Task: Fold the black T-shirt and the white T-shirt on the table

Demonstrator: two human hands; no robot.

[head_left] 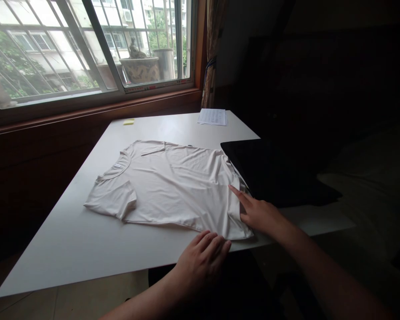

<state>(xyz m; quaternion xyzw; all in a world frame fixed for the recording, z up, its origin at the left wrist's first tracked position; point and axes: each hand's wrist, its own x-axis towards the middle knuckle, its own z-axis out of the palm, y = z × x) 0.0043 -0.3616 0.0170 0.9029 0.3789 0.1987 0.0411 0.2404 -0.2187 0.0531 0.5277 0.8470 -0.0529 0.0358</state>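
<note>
A white T-shirt [176,182] lies spread on the white table [86,240], its collar toward the left and its hem toward the right. Some wrinkles run across its body. My right hand [258,213] touches the shirt near the hem, index finger stretched out on the fabric and the other fingers curled at the edge. At the table's front edge, by the shirt's near side, rests my left hand [205,253]; its fingers are bent and close together, and their tips are partly hidden.
A black cloth [280,173] lies on the table's right side, beside the hem. Printed papers [212,117] and a yellow note [128,121] are at the far edge. Behind the table stand a barred window and a curtain [210,58].
</note>
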